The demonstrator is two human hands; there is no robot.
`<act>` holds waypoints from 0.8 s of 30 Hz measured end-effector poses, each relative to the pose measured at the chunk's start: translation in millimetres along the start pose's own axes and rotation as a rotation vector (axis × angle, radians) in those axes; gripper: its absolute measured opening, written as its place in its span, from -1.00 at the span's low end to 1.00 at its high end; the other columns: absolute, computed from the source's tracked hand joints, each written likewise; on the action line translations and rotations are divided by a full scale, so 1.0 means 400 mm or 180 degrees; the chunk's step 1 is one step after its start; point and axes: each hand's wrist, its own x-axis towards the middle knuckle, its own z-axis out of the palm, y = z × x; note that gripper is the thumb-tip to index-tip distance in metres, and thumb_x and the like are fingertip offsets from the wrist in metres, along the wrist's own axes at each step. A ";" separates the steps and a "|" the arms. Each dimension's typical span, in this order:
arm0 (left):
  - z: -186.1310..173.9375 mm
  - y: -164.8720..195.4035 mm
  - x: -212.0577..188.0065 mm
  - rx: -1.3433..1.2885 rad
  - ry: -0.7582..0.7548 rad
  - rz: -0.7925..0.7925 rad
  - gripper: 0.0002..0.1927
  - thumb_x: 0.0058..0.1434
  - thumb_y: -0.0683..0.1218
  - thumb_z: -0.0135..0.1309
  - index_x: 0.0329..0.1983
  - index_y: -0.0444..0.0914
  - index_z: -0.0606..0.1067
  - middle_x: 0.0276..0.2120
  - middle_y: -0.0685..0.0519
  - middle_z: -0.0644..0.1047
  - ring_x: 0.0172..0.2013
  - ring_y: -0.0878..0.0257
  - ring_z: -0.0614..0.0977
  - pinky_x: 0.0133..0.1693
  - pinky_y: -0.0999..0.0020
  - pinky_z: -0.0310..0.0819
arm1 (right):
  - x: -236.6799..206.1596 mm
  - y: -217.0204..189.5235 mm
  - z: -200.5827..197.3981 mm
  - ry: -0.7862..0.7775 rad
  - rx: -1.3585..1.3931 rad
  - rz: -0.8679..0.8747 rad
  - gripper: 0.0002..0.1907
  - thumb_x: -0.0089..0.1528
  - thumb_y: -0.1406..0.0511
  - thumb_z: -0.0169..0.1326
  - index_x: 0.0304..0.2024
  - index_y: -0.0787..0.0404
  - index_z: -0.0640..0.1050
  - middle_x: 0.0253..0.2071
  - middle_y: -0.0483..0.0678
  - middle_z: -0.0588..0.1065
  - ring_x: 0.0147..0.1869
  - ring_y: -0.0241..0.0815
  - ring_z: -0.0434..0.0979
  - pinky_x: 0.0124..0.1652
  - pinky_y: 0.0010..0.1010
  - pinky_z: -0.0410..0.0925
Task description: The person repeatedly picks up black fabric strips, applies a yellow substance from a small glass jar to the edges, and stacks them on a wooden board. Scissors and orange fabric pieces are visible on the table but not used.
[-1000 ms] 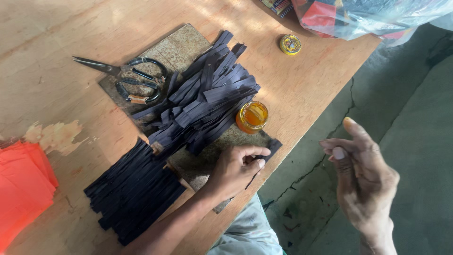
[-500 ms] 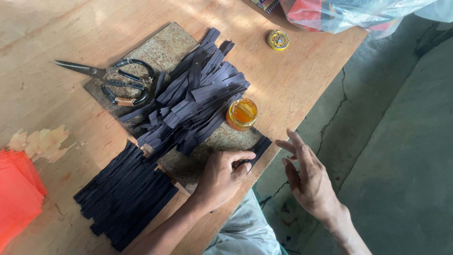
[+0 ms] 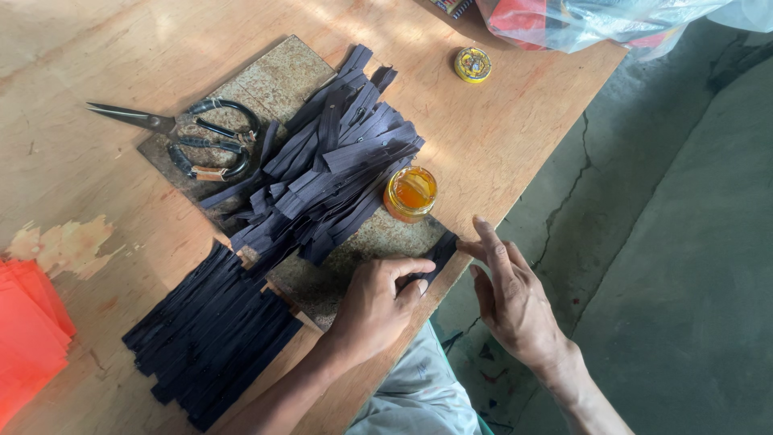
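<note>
The left hand (image 3: pixel 378 302) presses down on a dark strip (image 3: pixel 439 254) that lies on the worn board (image 3: pixel 266 76) near the edge of the wooden surface (image 3: pixel 499 137), its fingers curled and thumb pinching the strip's near end. The right hand (image 3: pixel 511 294) is open, fingers stretched out, its fingertips (image 3: pixel 483 229) touching the surface edge just beside the strip's far end, at about 3 o'clock from the left hand. At 12 o'clock from the left hand stands a small jar of amber paste (image 3: pixel 411 193), and at 11 o'clock a loose heap of dark strips (image 3: pixel 330 169) sprawls over the board. A tidy stack of strips (image 3: pixel 213 338) lies at 9 o'clock. Scissors (image 3: pixel 181 137) rest at the board's far left, a small round yellow tin (image 3: pixel 473 64) sits at 1 o'clock, and orange sheets (image 3: pixel 28 334) lie at the far left edge
</note>
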 end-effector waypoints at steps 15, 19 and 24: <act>-0.039 0.003 -0.090 0.0645 0.0118 -0.0346 -0.54 0.21 -0.16 0.22 0.01 -0.28 0.21 -0.70 -0.10 0.48 -0.67 -0.01 0.60 -0.55 0.03 0.40 | 0.067 0.005 0.022 0.0245 0.0112 0.0605 -0.27 0.14 0.33 0.32 0.33 0.28 0.34 -0.21 0.04 0.63 -0.17 -0.08 0.68 -0.20 -0.29 0.53; -0.039 -0.011 -0.087 0.0646 0.0178 -0.0272 -0.56 0.20 -0.16 0.23 -0.05 -0.28 0.21 -0.72 -0.08 0.47 -0.66 -0.03 0.61 -0.53 0.03 0.40 | 0.065 0.009 0.028 0.0211 -0.0037 0.0612 -0.20 0.09 0.30 0.36 0.34 0.25 0.34 -0.20 -0.02 0.66 -0.20 -0.09 0.64 -0.22 -0.30 0.51; -0.036 -0.019 -0.089 0.0617 0.0108 -0.0303 -0.58 0.21 -0.16 0.22 -0.07 -0.28 0.21 -0.72 -0.07 0.48 -0.65 -0.02 0.63 -0.52 0.05 0.43 | 0.057 0.016 0.037 0.0253 -0.0074 0.0596 -0.16 0.07 0.29 0.38 0.35 0.25 0.32 -0.18 -0.02 0.66 -0.20 -0.11 0.63 -0.23 -0.30 0.51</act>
